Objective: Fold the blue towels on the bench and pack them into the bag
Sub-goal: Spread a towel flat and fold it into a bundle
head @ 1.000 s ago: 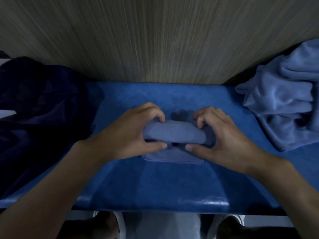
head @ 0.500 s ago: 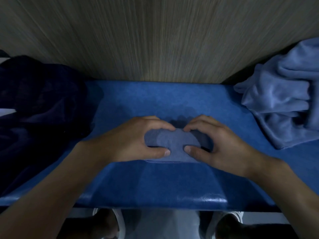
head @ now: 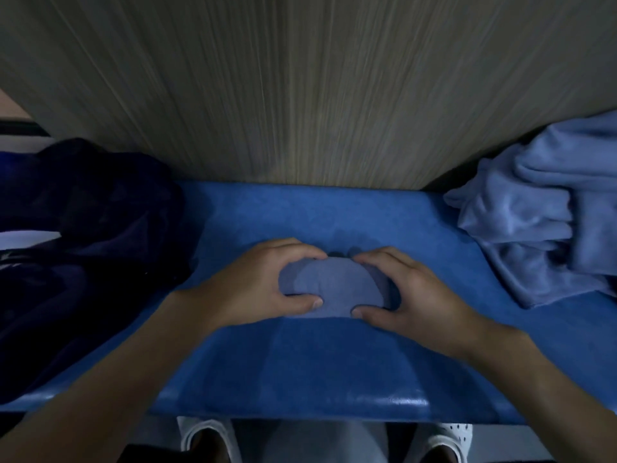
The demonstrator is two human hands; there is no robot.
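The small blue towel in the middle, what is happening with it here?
A person is folding towels on a blue bench. The left hand and right hand grip the small folded towel from its two sides, fingers curled over its far edge, thumbs on the near edge. It lies on the bench. A heap of unfolded towels waits at the right; a dark bag lies at the left.

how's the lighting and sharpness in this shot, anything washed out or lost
Head view: dim overall; the dark bag at left sinks to near black, detail lost; a glare streak sits on the bench front edge, which the wide angle bows; the wall panel smears into streaks; the folded towel looks fairly sharp.
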